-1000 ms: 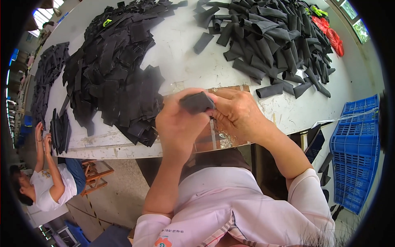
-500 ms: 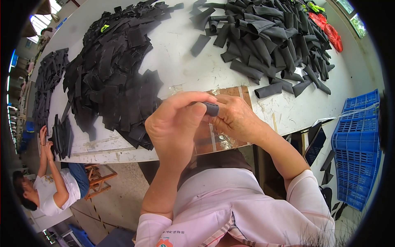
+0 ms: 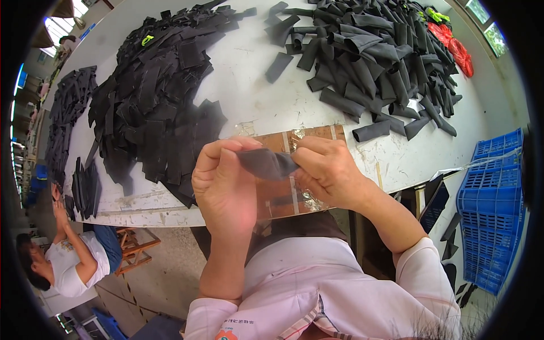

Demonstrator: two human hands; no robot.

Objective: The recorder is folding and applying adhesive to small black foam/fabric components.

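Observation:
Between my two hands a dark grey fabric tube (image 3: 265,163) is stretched sideways, above a brown taped board (image 3: 277,195) at the table's near edge. My left hand (image 3: 224,187) pinches its left end between thumb and fingers. The right end is bunched inside the closed fingers of my right hand (image 3: 327,171). Ahead on the left lies a big heap of flat black fabric pieces (image 3: 153,107). At the far right is a pile of rolled, tube-shaped black pieces (image 3: 368,56).
A white table (image 3: 249,85) carries both heaps. A blue plastic crate (image 3: 490,209) stands at the right, below a red plastic bag (image 3: 453,48) on the table. To the left a co-worker (image 3: 68,255) sits near a wooden stool (image 3: 136,246), hands by more black strips (image 3: 85,187).
My hands have moved apart, and the fabric tube, mostly hidden in them before, now shows stretched between them. The co-worker's hands have shifted slightly.

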